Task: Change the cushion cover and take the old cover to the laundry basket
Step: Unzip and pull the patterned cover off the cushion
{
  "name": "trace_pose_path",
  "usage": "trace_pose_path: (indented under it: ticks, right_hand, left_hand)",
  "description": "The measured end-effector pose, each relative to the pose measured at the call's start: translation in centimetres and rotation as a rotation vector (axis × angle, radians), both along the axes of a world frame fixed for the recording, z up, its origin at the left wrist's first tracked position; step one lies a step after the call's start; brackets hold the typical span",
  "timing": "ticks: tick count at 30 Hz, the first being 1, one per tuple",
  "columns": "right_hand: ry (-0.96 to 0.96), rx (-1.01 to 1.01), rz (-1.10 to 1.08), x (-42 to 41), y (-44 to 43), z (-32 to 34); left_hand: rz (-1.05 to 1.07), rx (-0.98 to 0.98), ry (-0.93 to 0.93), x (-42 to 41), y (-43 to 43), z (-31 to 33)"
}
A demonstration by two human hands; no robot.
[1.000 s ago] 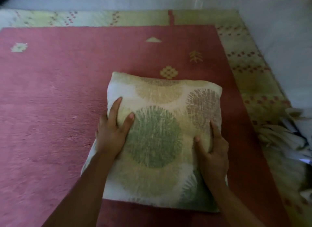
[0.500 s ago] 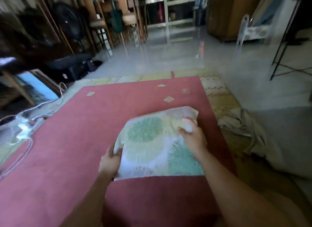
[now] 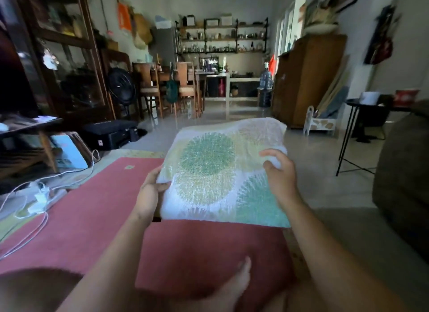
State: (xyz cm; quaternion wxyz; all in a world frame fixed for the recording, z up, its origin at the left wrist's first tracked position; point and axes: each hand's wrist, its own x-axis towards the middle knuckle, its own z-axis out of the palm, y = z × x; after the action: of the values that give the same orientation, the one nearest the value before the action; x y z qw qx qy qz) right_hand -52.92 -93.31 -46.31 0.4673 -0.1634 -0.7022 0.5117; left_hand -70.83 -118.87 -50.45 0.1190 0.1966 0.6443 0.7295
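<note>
Cushion (image 3: 222, 172) white, green-yellow circles, both hands holding

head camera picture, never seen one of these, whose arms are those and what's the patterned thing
There is no machine here: a person wears a wide-angle camera on the head, looking forward and down, so the arms are their own. The left hand grips the left edge of a cushion with green and yellow circles, and the right hand grips its right side. The cushion is held up over a red rug. The person's bare foot shows near the bottom, and white cables lie at the left.
</note>
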Motion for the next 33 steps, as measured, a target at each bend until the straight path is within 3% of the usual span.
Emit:
trace_pose_path:
  ticks: [7, 12, 15, 18, 26, 29, 33]
  right_hand:
    - [-0.031, 0.081, -0.134, 2.5, -1.6, 6.6]
    - [-0.079, 0.163, -0.15, 2.0, -2.4, 8.4]
    - [-0.107, 0.124, -0.12, 0.3, -1.9, 8.4]
    - [-0.127, 0.053, -0.133, -1.7, -0.7, 7.2]
    - [-0.167, -0.214, -0.043, -6.4, 2.2, 1.2]
    - [-0.247, -0.358, 0.091, -5.7, 3.3, -2.7]
    - [-0.45, -0.347, 0.375, -4.2, 4.7, -6.7]
  left_hand:
    - [-0.056, 0.088, 0.115, 1.6, -0.3, 0.8]
    - [-0.094, 0.098, 0.203, 1.7, -1.5, -0.5]
    - [-0.194, 0.117, 0.161, 0.1, -2.9, -1.6]
    - [-0.162, 0.244, 0.027, -1.3, -4.6, -3.0]
    - [-0.018, 0.297, 0.027, -4.0, -6.4, -3.7]
    - [0.007, 0.324, -0.004, -4.4, -5.5, -4.4]
    - [0.109, 0.252, -0.032, -6.0, -2.6, -4.4]
